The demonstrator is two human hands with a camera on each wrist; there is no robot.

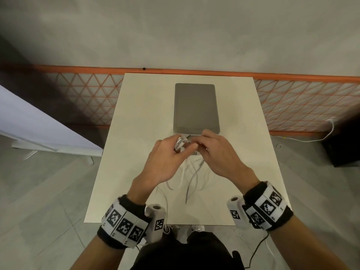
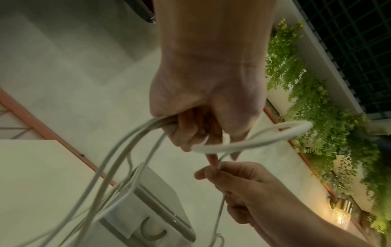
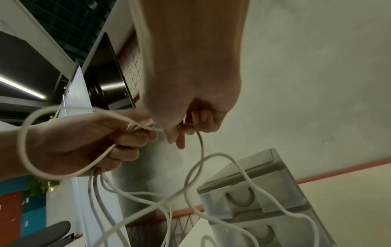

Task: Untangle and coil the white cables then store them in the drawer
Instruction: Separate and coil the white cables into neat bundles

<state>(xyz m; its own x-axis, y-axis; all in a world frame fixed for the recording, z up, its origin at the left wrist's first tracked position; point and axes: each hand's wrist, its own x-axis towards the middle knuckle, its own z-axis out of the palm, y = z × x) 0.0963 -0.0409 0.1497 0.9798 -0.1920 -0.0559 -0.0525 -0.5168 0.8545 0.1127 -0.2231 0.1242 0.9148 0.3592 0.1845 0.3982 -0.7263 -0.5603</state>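
My left hand grips a bundle of white cables above the table, in front of the grey drawer unit. One loop sticks out past its fingers. My right hand pinches a single white strand right beside the left hand. Loose cable lengths hang down from both hands, tangled, onto the table. The drawers' fronts look closed in the wrist views.
The cream table stands against an orange mesh fence. A white board leans at the left. Another white cord lies on the floor at the right, beside a dark box.
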